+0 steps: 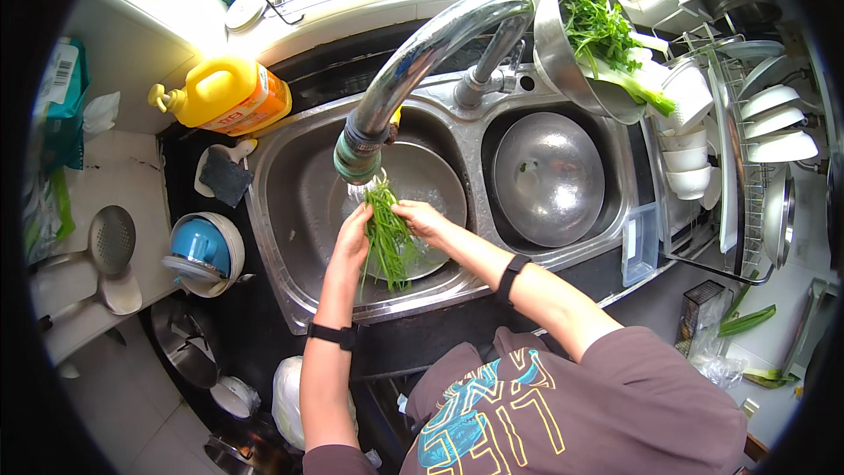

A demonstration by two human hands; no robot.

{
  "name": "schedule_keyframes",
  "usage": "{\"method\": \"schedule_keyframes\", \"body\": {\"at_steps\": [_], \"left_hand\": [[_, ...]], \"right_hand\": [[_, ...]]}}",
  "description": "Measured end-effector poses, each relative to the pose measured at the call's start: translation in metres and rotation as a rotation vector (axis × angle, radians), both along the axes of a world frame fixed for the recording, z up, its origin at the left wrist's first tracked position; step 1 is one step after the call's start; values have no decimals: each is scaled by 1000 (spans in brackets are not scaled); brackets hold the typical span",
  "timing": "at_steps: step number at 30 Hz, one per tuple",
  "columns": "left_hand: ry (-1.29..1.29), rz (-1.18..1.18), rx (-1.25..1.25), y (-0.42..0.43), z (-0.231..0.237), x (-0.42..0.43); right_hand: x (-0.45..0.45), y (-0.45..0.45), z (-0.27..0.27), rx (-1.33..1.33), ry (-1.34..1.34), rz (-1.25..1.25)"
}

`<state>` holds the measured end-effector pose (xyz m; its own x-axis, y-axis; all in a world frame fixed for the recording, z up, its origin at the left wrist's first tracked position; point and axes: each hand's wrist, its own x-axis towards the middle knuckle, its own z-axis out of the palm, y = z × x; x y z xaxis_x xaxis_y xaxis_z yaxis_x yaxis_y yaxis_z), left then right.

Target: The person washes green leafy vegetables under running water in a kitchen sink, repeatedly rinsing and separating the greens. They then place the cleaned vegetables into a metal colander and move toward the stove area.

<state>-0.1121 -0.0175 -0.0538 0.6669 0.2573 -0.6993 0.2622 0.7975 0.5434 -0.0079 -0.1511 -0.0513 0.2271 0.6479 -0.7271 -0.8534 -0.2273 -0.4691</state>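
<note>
A bunch of thin green stalks [389,237], likely scallions or chives, hangs between my hands below the faucet spout [359,161]. My left hand [356,229] grips its left side near the pale root ends. On the right side, my right hand [419,219] pinches the same bunch. Water runs from the spout onto the root ends. Beneath the greens, a round metal basin [452,191] stands in the left bowl of the steel sink [290,211]. The leafy tips trail towards me over the basin's near edge.
An upturned metal bowl [550,178] fills the right sink bowl. Behind it tilts a metal bowl [550,46] of leafy greens. A dish rack [719,145] holds white bowls at right. At left are a yellow detergent jug [231,95], a dark scouring pad [226,177] and stacked bowls [237,247].
</note>
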Motion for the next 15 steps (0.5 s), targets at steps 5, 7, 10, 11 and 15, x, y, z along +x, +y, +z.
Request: {"method": "schedule_keyframes", "body": {"at_steps": [5,7,10,11,15], "left_hand": [[-293,7,-61,-6,57,-5],[-292,121,-138,-8,76,-8],[-437,68,-93,-12,96,-7],[-471,73,-81,-13,100,-7],[-505,70,-161,-18,107,-7]], "right_hand": [[17,-14,46,205,-76,34],[19,-21,56,135,-170,39],[21,-28,63,140,-151,-8],[22,-30,64,204,-133,1],[26,-32,67,269,-106,13]]}}
